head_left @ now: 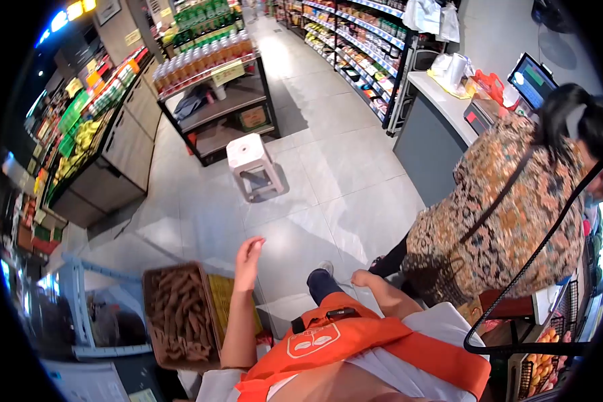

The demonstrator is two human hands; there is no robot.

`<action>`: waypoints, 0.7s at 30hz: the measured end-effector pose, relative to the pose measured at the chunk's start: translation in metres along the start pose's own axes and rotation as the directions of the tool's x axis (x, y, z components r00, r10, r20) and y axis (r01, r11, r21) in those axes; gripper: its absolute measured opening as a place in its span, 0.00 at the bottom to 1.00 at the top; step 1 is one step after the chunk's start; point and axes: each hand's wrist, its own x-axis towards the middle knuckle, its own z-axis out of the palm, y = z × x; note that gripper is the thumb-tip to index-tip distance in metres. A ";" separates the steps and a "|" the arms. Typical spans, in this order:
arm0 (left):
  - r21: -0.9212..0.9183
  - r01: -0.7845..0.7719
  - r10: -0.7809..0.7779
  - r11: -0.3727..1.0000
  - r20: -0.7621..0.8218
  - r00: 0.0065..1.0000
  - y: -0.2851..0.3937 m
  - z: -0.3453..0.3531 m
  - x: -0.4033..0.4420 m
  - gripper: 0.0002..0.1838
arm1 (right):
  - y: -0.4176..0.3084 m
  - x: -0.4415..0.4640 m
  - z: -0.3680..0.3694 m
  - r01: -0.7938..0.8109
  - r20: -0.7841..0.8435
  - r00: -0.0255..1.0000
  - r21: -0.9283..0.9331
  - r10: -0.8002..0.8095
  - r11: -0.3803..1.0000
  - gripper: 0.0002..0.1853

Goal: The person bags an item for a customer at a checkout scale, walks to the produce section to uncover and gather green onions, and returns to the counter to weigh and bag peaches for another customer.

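Note:
My left hand (249, 258) is raised over the tiled floor, fingers loosely apart and holding nothing. Below and to its left stands a crate of long brown root vegetables (179, 311), beside a yellow box (222, 301). Lower and to the right, my right hand (363, 278) hangs with its fingers curled in, and nothing shows in it. It is near a dark-clad leg of a person in a patterned top (506, 214). Across my body is an orange apron (328, 342) with a white print. One of my shoes (326, 266) shows on the floor.
A pinkish-white plastic stool (253, 164) stands ahead, by a bottle display rack (214, 120). Produce stands (104, 161) line the left. On the right are a checkout counter (435, 110) with a screen (532, 79), and stocked shelves (365, 50). A pale blue frame (79, 308) is at lower left.

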 end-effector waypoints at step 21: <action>0.469 -0.126 0.062 0.874 0.148 0.987 -0.028 0.101 0.548 0.11 | 0.248 0.048 -0.252 -0.358 -0.058 0.483 0.897 0.874 0.258 0.13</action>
